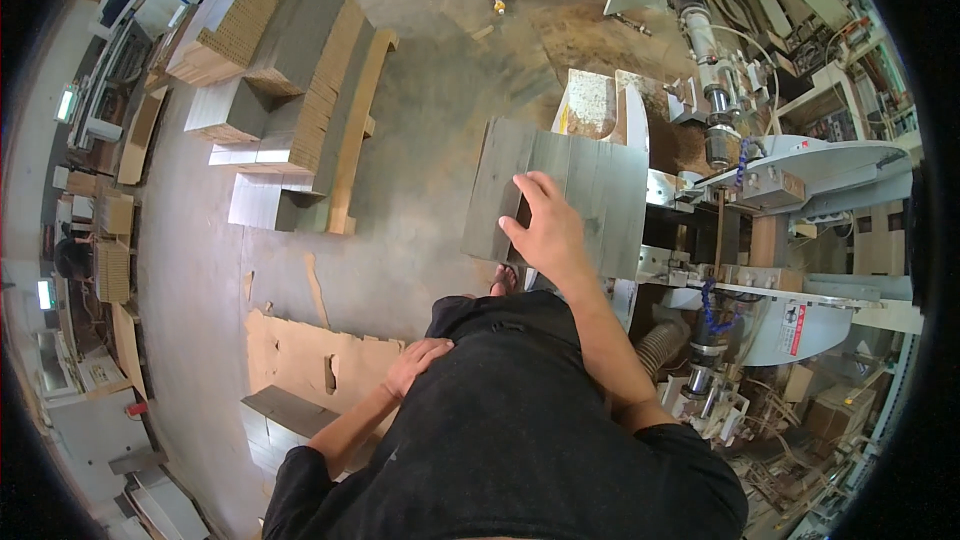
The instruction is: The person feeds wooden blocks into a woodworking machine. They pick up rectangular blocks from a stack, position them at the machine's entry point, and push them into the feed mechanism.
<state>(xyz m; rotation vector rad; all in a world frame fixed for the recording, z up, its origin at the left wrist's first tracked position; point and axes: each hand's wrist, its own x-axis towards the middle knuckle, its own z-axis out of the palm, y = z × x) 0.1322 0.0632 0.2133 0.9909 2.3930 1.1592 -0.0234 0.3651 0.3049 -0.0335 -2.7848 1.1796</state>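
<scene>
My right hand (548,228) is over a row of grey wood-grain boards (605,200) set side by side in front of me. Its thumb and fingers are spread, their tips by the leftmost grey board (492,180). A dark gap shows between thumb and forefinger; whether the fingertips press on the wood is hard to tell. My left hand (418,365) lies flat against the side of my black clothing, fingers stretched out and holding nothing. The boards' right end meets a machine (720,230) with metal clamps and motor spindles.
Stacked grey and tan boards (290,50) stand on a wooden pallet (362,130) at the far left. A torn cardboard sheet (290,355) is on the floor at near left, beside more grey panels (290,408). A ribbed hose (660,348) runs below the machine. One foot (504,280) shows below the boards.
</scene>
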